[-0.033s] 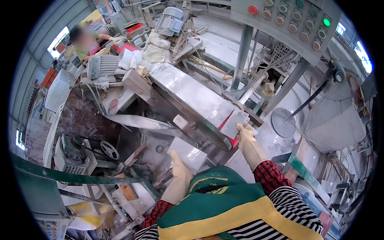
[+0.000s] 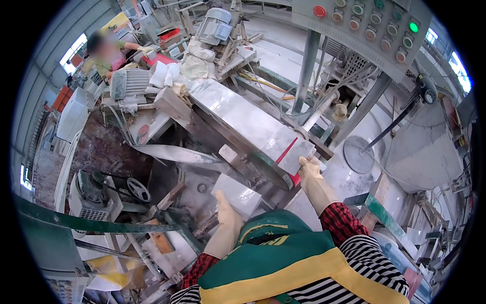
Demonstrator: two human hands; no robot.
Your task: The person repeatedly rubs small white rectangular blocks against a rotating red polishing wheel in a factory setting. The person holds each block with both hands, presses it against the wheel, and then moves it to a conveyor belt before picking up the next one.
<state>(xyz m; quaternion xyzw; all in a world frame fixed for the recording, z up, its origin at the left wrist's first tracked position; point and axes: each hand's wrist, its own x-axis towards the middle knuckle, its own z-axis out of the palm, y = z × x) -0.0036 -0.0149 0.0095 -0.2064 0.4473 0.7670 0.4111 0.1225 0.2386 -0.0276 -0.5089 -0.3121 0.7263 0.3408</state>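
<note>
Both hands wear cream rubber gloves. My left hand [image 2: 226, 223] holds a glossy white tile [image 2: 240, 195] low in front of my apron; the thumb lies along its near left edge and the other fingers are hidden beneath. At the near end of a long belt conveyor, my right hand [image 2: 316, 186] grips the edge of a pale grey tile [image 2: 295, 158], thumb on this side and fingers mostly behind it. That tile rests over the belt end, where a red strip [image 2: 287, 150] shows beside it. The pale conveyor belt [image 2: 238, 116] runs away to the upper left.
A control panel [image 2: 362, 30] with several buttons, one lit green, stands at upper right. At the far left a co-worker [image 2: 109, 55] reaches toward the line. Electric motors [image 2: 215, 28], a handwheel [image 2: 138, 190], a green frame bar [image 2: 101, 223] and a stand-mounted device [image 2: 426, 90] surround me.
</note>
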